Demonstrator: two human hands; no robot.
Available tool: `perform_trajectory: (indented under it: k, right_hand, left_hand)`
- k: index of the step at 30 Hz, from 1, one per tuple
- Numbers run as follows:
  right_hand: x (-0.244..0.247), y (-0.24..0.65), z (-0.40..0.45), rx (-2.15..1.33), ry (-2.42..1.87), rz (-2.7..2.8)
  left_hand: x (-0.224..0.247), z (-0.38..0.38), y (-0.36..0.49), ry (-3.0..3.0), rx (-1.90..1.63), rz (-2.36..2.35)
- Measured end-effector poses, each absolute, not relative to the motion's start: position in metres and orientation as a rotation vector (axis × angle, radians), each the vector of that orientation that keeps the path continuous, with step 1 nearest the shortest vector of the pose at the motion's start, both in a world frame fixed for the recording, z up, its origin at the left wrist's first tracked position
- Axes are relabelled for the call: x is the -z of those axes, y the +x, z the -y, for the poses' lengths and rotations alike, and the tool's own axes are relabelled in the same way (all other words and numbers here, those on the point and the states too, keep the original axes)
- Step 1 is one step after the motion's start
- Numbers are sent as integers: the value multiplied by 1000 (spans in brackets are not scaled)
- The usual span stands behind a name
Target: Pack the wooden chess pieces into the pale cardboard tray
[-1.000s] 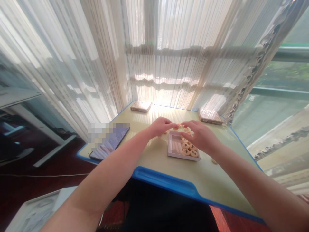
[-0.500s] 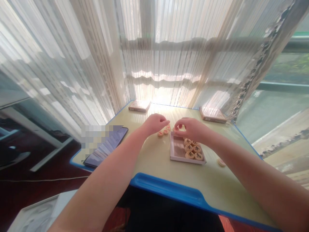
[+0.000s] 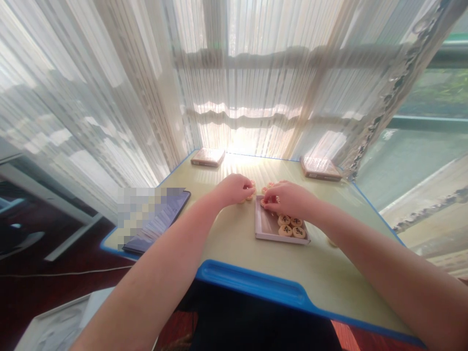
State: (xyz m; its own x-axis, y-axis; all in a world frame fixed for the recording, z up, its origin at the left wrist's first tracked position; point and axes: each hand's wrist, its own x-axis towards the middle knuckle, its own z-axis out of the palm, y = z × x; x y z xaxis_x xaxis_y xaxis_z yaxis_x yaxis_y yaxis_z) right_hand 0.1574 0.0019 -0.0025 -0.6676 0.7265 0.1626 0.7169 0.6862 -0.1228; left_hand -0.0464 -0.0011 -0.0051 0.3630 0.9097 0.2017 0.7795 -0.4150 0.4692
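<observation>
My right hand (image 3: 287, 199) pinches a round Chinese chess piece (image 3: 263, 202) inside the far left corner of a shallow white box (image 3: 259, 226). Several cream pieces with black characters, such as this chess piece (image 3: 285, 230), lie in rows along the box's right side. Part of the box is hidden under my right hand. To the left, my left hand (image 3: 236, 189) has its fingers curled together over loose red-marked pieces (image 3: 249, 197) on the table; what lies between its fingertips is hidden. More red-marked pieces (image 3: 270, 185) lie beyond the box.
Two flat boxes rest at the back, a left box (image 3: 207, 157) and a right box (image 3: 321, 168). A tablet (image 3: 171, 207) lies at the left edge. One piece (image 3: 332, 242) is partly behind my right forearm. The pale table (image 3: 234, 239) has a blue rim.
My right hand has lowered a piece into the box's far left corner. My left hand has come down over the red-marked pieces. The view has shifted slightly.
</observation>
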Motion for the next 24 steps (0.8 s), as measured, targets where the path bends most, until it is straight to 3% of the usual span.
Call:
perform_trajectory:
  k: [14,24]
  right_hand:
    - [3,152,1,-126,-1044,2680]
    - [3,185,-34,-113,-1265,2385]
  left_hand:
    - [10,0,-43,2408,-564,-1357]
    - [10,1,-42,2362,-611,-1470]
